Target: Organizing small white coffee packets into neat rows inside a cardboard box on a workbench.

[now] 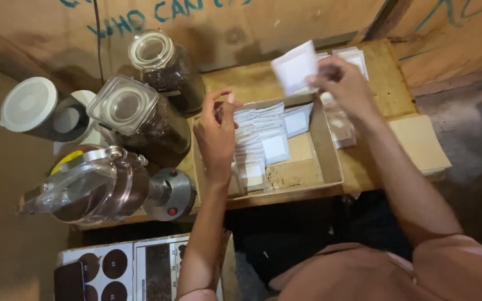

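- Above the shallow cardboard tray [330, 170], the right hand [344, 83] pinches one small white packet [295, 68] lifted toward 12 o'clock; sorting looks under way.
- Left hand [216, 134] hovers at the tray's 9 o'clock edge, fingers curled, clamped on nothing.
- Tray holds overlapping white packets [263, 139]; setting the lifted one down needs a free spot.
- Glass jars [140, 114] at 10 o'clock hold dark contents.

Two glass jars of dark contents [165, 64] [140, 117], lidded in clear plastic, are seen at the left of a low wooden table [386, 72]. A white-lidded canister [32, 108] is set beside them, and a metal grinder with a clear hopper [101, 187] is laid nearer the camera. A pale board [422, 142] is rested at the table's right edge.
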